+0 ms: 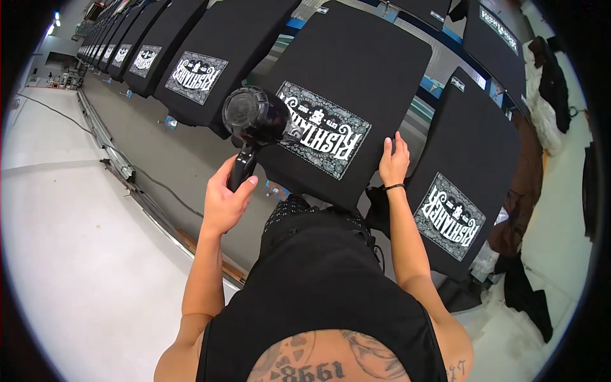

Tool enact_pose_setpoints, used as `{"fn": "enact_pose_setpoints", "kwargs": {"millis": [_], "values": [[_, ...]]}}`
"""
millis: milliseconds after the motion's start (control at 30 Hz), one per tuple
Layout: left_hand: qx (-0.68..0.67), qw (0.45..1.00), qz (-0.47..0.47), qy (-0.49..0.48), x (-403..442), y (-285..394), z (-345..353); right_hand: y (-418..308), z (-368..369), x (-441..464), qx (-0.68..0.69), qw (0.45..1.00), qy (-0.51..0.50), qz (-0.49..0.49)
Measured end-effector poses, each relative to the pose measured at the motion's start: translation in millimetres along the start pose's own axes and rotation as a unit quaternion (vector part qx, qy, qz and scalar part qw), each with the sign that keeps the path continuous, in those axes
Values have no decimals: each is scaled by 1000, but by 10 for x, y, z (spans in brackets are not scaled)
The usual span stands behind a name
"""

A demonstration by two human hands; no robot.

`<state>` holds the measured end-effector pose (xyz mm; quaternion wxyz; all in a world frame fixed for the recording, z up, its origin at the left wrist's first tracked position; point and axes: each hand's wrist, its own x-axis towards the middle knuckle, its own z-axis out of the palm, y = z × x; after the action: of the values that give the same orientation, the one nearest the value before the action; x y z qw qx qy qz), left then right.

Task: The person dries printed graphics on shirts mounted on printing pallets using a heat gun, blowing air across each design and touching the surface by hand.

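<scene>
My left hand (228, 197) is wrapped round the handle of a black hair dryer (247, 114). The dryer's nozzle points right, over the left part of a black-and-white bandana-style print (328, 130), and covers some of it. That print lies on a black shirt (356, 54) stretched flat over a board in front of me. At the right edge of this board, my right hand (394, 160) rests with its fingers stretched out, gripping nothing. A dark band circles my right wrist.
A row of boards with matching printed shirts (196, 76) runs off to the far left. Another printed shirt (449, 216) lies close on my right. A cable (162, 186) hangs along the white table (89, 254) at left. Dark cloths (528, 290) lie at far right.
</scene>
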<state>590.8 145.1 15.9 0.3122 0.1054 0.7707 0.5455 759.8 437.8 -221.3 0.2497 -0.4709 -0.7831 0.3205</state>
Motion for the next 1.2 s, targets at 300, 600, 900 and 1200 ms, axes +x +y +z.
{"fn": "enact_pose_setpoints", "kwargs": {"millis": [300, 600, 900, 1200], "values": [[-12, 999, 17, -31, 50, 11, 129, 3, -45, -39, -9, 1000, -15, 5], [7, 999, 14, -44, -1, 46, 277, 17, -35, -108, -3, 1000, -8, -8], [57, 995, 17, -78, -58, 88, 335, -16, -76, -168, -3, 1000, -6, -9], [35, 993, 11, -111, 13, 165, 480, -44, -102, -205, 6, 1000, -15, 2]]}}
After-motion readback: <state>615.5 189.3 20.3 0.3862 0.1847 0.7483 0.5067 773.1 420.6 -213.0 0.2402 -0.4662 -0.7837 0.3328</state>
